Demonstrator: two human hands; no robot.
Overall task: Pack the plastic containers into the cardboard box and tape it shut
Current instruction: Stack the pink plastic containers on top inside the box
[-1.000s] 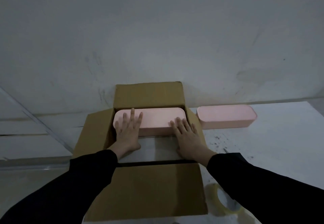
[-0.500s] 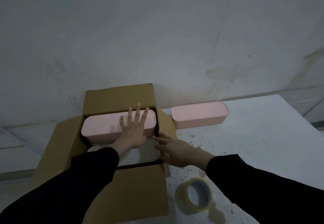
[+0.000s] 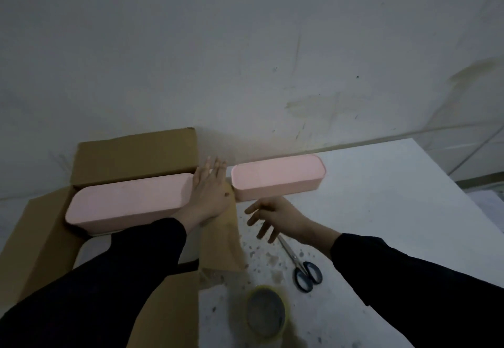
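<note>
An open cardboard box [image 3: 38, 227] stands at the left with its flaps spread. A pink plastic container [image 3: 128, 200] lies inside it, upside down, along the far side. My left hand [image 3: 210, 192] is flat with fingers apart at that container's right end, over the box's right flap. A second pink container [image 3: 278, 177] lies upside down on the white table, right of the box near the wall. My right hand [image 3: 272, 216] hovers with fingers spread just in front of it, holding nothing.
A roll of clear tape [image 3: 266, 312] lies on the white table [image 3: 395, 211] near its front edge. Black-handled scissors [image 3: 302, 268] lie right of it, below my right hand. A grey wall rises behind the table. The table's right edge drops off.
My view has swung right. My left hand slid from the container's top to its right end. My right hand left the box's corner and moved right toward the second container.
</note>
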